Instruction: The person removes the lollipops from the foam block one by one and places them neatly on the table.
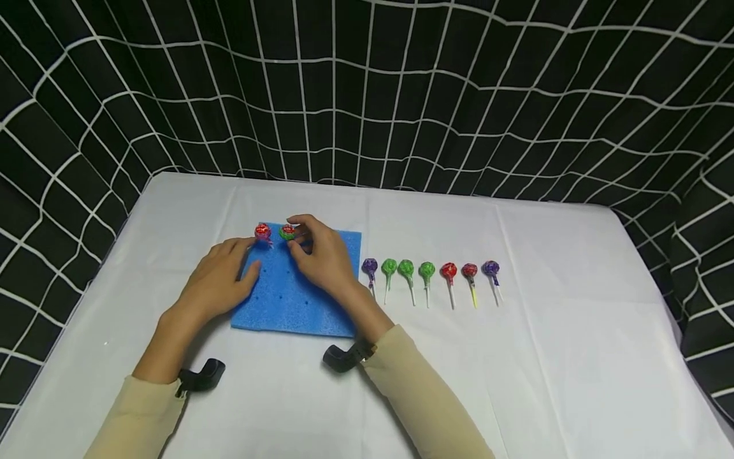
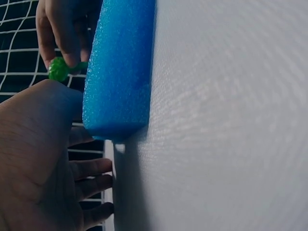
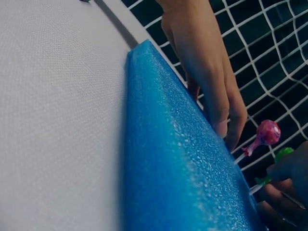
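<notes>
A blue foam block (image 1: 287,306) lies flat, with small holes in its top. At its far left corner a red-and-pink lollipop (image 1: 262,231) stands with its stick in the foam. Beside that one, a green-and-red lollipop (image 1: 287,232) is upright at the far edge; my right hand (image 1: 323,255) pinches it just below the candy, as the left wrist view also shows on the green wrapper (image 2: 57,70). My left hand (image 1: 220,280) rests along the block's left side, fingers extended and thumb over the top, close to the red-and-pink lollipop (image 3: 268,132).
To the right of the block, several wrapped lollipops lie in a row on the white cloth, from a purple one (image 1: 369,265) through green ones (image 1: 406,268) and red ones (image 1: 449,271) to another purple one (image 1: 490,268). Black walls with white netting (image 1: 367,95) enclose the table.
</notes>
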Demonstrator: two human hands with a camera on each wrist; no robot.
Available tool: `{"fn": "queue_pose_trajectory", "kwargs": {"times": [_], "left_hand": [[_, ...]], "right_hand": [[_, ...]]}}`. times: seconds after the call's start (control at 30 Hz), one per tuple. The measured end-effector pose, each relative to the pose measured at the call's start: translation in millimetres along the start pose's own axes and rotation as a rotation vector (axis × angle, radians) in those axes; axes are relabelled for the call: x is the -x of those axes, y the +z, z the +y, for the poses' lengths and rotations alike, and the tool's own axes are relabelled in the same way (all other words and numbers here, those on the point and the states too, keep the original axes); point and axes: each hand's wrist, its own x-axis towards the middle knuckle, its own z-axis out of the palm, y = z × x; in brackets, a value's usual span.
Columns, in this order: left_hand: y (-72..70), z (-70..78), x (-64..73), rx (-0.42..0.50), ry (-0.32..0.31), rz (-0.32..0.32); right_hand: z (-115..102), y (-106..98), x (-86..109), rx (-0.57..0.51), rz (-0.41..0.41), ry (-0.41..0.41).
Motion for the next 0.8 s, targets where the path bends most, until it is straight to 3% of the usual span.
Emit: {"fn": "queue_pose_trajectory", "kwargs": {"times": [0.33, 0.8], "left_hand": [[1.1, -0.4, 0.8, 0.010, 0.008, 0.006], [-2.3, -0.2, -1.1, 0.002, -0.005, -0.004]], "right_hand": [[10.1, -1.4, -1.9, -0.055, -0.014, -0.039], [5.0, 0.7, -6.7, -0.083, -0.025, -0.018]]}}
